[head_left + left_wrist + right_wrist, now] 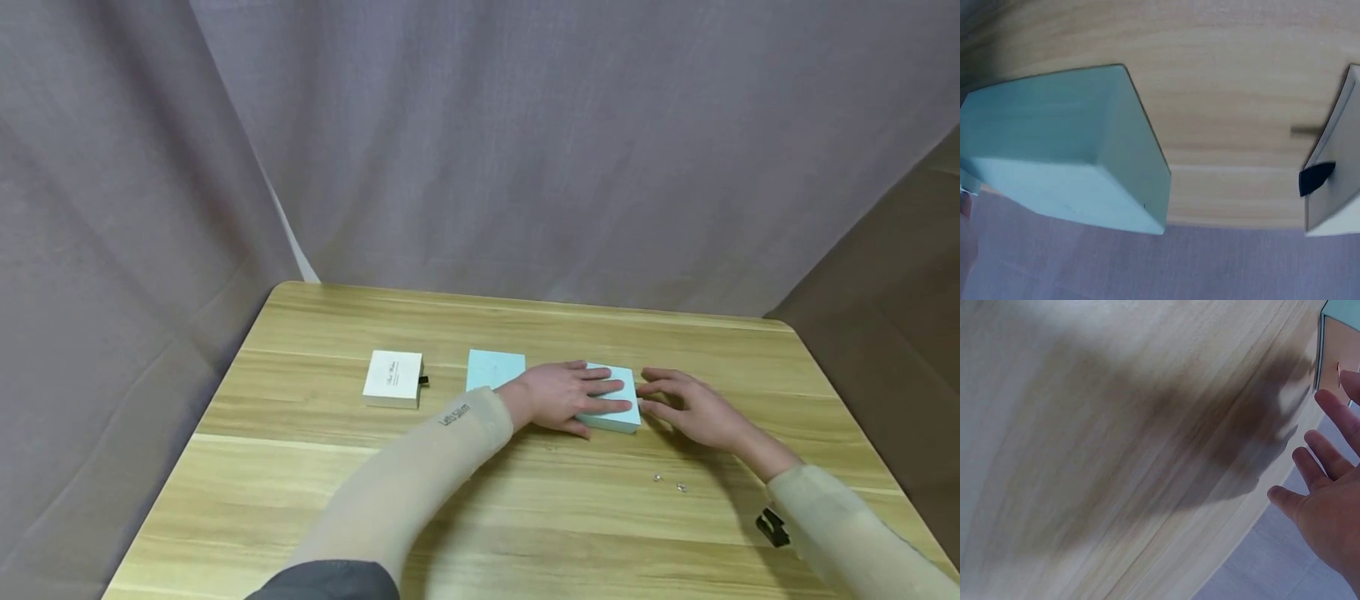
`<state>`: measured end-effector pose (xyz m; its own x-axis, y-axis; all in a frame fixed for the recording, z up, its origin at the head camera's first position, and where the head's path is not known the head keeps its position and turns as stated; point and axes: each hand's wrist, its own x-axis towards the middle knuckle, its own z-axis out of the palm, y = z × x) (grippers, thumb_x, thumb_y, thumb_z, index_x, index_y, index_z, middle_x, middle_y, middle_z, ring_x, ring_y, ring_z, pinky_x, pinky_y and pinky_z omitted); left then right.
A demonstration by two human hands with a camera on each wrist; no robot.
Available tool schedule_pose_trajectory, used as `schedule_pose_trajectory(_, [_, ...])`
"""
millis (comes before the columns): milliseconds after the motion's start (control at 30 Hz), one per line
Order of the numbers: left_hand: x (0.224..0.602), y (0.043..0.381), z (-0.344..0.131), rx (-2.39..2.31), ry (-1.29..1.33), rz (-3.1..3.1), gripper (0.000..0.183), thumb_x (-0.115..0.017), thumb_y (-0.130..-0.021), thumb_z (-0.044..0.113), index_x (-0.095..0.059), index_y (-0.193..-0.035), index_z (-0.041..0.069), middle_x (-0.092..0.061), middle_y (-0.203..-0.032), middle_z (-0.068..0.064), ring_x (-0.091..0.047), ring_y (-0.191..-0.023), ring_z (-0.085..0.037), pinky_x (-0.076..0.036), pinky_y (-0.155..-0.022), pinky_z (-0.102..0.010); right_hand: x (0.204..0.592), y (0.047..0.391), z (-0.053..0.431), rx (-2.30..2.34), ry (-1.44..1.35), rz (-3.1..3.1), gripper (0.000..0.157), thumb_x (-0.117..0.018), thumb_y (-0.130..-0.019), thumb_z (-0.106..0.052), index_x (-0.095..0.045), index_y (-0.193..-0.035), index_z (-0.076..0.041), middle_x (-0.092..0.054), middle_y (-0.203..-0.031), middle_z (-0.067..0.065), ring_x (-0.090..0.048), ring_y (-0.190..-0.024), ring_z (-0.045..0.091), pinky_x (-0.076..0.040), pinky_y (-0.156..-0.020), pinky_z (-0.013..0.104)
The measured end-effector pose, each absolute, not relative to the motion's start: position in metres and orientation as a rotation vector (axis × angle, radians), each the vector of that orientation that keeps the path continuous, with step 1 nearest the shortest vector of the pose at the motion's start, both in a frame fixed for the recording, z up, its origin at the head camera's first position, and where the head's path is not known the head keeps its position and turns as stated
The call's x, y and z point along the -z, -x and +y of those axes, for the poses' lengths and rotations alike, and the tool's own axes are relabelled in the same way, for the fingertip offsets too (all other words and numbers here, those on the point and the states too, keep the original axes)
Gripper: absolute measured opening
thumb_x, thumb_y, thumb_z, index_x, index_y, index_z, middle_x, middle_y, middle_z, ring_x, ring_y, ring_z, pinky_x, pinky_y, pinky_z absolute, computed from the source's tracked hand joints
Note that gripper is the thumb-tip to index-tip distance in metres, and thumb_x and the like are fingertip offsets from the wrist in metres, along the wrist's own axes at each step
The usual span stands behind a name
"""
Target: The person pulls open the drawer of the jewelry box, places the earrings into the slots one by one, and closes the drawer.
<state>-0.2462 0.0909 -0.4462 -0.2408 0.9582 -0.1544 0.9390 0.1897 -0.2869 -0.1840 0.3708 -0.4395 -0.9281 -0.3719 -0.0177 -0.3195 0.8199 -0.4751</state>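
Observation:
My left hand [558, 396] rests on a light blue box [618, 422] with its fingers spread straight over the lid. At that box's right end is my right hand [697, 410], fingers spread and slightly bent. In the right wrist view, its thumb and index fingertip are close to the box's pinkish end face [1340, 350], where a small tab shows; no grip on the tab is visible. A second light blue box [495, 367] lies behind the left wrist, partly hidden. Two tiny shiny pieces [681, 487] lie in front of the right hand, too small to identify.
Farther left on the wooden table [315, 475] is a white box [393, 375] with printed lettering and a black pull tab [424, 381]. Grey curtains [525, 150] hang behind and beside the table.

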Motion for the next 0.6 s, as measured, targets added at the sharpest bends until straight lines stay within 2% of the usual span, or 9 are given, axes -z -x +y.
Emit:
schedule_pose_trajectory(200, [0.452,0.246,0.090,-0.488,1.865,-2.358,0.072,-0.033,-0.112,0.062,-0.010,-0.174,0.033,-0.014,-0.180,0.002,-0.017,-0.165,-0.019,-0.025,-0.132,-0.038,0.438,0.184,0.369,0.733,0.578,2.894,0.030,-0.069,-0.107,-0.020,-0.074,-0.129,-0.001,-0.051,-0.153,0.034,-0.047,-0.139,0.060,-0.040,-0.108,0.078])
schedule_pose_trajectory(600, [0.458,0.241,0.089,-0.475,1.796,-2.372,0.070,-0.029,-0.113,0.062,-0.009,-0.174,0.036,-0.013,-0.180,0.003,-0.017,-0.164,-0.017,-0.025,-0.132,-0.036,0.439,0.186,0.367,0.723,0.560,2.885,0.028,-0.068,-0.108,-0.021,-0.076,-0.127,-0.002,-0.052,-0.154,0.031,-0.047,-0.140,0.058,-0.042,-0.108,0.077])
